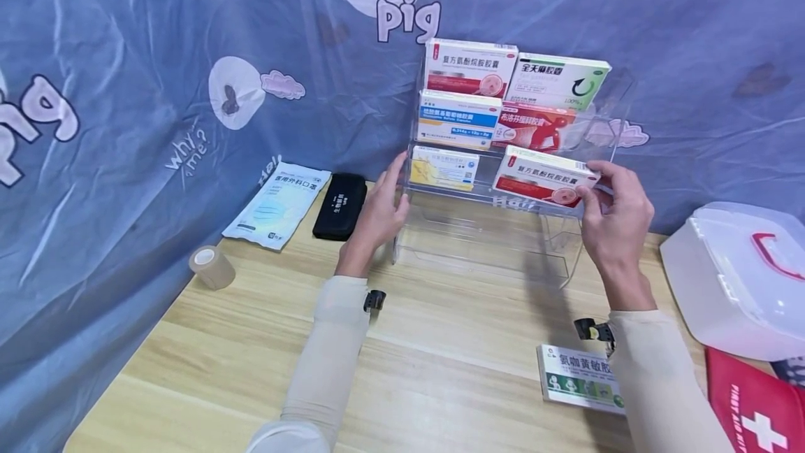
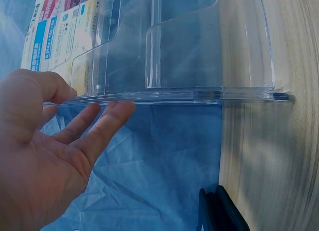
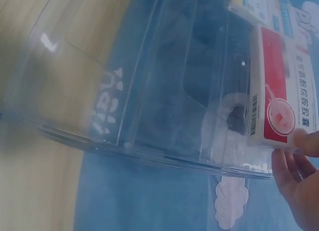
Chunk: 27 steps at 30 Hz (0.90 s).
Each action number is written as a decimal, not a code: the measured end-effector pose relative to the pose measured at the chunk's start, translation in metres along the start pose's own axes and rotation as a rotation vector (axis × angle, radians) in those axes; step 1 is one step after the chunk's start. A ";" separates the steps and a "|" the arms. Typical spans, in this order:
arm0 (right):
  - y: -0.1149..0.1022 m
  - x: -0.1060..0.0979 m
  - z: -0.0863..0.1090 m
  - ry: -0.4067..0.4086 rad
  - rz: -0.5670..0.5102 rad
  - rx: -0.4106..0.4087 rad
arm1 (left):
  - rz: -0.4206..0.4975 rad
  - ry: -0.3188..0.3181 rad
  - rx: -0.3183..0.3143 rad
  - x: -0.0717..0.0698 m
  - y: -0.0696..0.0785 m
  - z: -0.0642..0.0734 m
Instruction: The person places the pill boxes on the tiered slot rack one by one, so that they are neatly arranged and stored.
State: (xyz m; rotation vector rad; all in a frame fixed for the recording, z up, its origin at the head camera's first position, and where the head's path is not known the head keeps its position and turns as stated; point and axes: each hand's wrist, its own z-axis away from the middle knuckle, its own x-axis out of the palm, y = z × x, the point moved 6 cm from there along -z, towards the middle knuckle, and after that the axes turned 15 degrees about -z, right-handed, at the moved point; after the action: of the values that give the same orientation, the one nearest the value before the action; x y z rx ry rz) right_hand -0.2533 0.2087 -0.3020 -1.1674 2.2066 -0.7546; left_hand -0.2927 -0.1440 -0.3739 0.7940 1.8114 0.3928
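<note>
My right hand [image 1: 619, 219] pinches the right end of a red-and-white medicine box [image 1: 542, 177], thumb on its front. That box is tilted at the bottom tier of a clear plastic display rack [image 1: 484, 257], beside a yellow-and-white box [image 1: 443, 168]. At the rack's left side, my left hand [image 1: 380, 212] holds the side panel's edge, with the thumb [image 2: 57, 87] on one side and the fingers [image 2: 107, 123] on the other. Higher tiers carry a blue-and-white box [image 1: 458, 119], a red box [image 1: 534, 128], another red-and-white box [image 1: 470, 68] and a green-and-white box [image 1: 558, 81].
Left of the rack lie a mask packet [image 1: 277, 205], a black case [image 1: 340, 207] and a tape roll [image 1: 212, 268]. A green-and-white box [image 1: 578, 377] lies near my right forearm. At right are a white lidded case [image 1: 729, 278] and a red first aid pouch [image 1: 755, 397].
</note>
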 end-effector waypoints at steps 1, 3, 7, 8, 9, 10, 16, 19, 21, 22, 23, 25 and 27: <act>-0.001 0.001 0.000 -0.007 0.004 -0.018 | -0.001 -0.001 0.003 0.000 0.001 0.000; -0.003 0.001 0.001 -0.013 -0.001 -0.050 | 0.000 -0.002 0.008 0.000 0.002 0.000; -0.009 0.002 -0.002 -0.029 0.008 -0.098 | 0.002 0.000 0.002 0.000 0.002 0.000; -0.009 0.002 -0.002 -0.035 0.018 -0.104 | 0.003 0.000 -0.001 -0.001 0.002 0.000; -0.009 0.003 -0.003 -0.042 0.027 -0.105 | 0.005 0.000 -0.004 -0.001 0.001 0.000; -0.009 0.003 -0.003 -0.046 0.035 -0.103 | 0.006 0.001 -0.005 -0.001 0.001 -0.001; -0.007 0.003 -0.006 -0.016 0.008 -0.079 | 0.006 -0.001 0.003 -0.001 0.000 -0.002; -0.011 0.004 -0.011 0.020 -0.023 -0.073 | 0.002 0.004 0.006 -0.001 0.000 -0.003; -0.013 0.006 -0.016 0.033 -0.049 -0.076 | 0.001 0.004 0.004 -0.001 0.000 -0.003; -0.014 0.006 -0.018 0.040 -0.061 -0.078 | 0.000 0.002 0.003 -0.001 -0.001 -0.003; -0.014 0.008 -0.019 0.042 -0.068 -0.079 | 0.000 -0.001 0.000 -0.001 -0.001 -0.003; -0.014 0.010 -0.022 0.032 -0.074 -0.083 | -0.002 -0.007 -0.003 0.000 -0.002 -0.003; -0.013 0.013 -0.022 0.008 -0.044 -0.087 | -0.002 -0.010 -0.004 0.001 -0.002 -0.002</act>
State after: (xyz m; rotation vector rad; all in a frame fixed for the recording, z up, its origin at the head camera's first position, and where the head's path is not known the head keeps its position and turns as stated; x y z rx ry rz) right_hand -0.2678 0.1964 -0.2802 -1.2605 2.2469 -0.6885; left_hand -0.2955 -0.1445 -0.3752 0.7894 1.8012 0.3902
